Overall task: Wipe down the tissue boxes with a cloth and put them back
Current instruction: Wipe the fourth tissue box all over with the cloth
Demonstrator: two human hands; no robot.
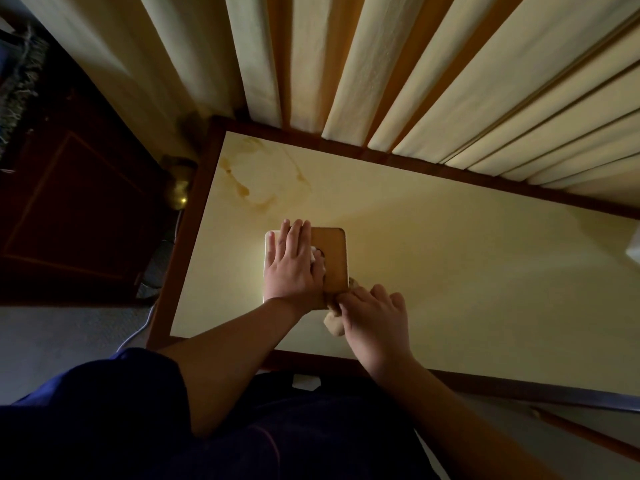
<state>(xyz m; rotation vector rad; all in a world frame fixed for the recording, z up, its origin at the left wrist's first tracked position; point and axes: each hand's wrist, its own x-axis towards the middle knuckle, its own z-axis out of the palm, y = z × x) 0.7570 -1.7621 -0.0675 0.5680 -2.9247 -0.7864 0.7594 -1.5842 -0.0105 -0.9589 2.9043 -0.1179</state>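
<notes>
Tissue box (329, 258) stands toward the table's (450, 254) left edge, pinned by the left hand (291, 265) lying flat, fingers straight and together, so the right hand (374, 317), fingers curled around the cloth (334, 323), should rub the near side evenly.
</notes>
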